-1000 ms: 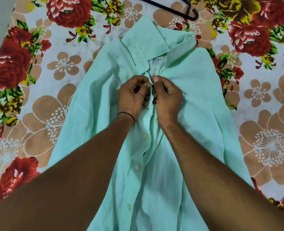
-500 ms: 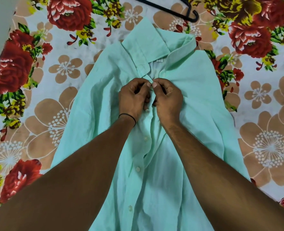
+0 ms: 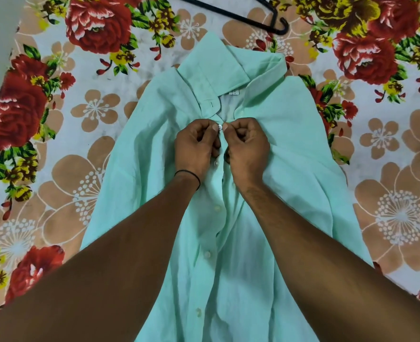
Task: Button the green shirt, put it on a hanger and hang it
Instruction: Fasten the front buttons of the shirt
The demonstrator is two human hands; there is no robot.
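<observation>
The mint-green shirt (image 3: 265,243) lay front-up and rumpled, collar (image 3: 218,70) at the far end and open, the placket running toward the near edge with white buttons (image 3: 216,208) along it. The black hanger (image 3: 231,17) lay flat just beyond the collar.

One shirt (image 3: 265,243), one hanger (image 3: 231,16), two hands (image 3: 196,146).

black hanger (image 3: 248,19) cut off by the top edge, shirt (image 3: 290,156) hem past the bottom edge, collar label (image 3: 234,93) too small to read
</observation>
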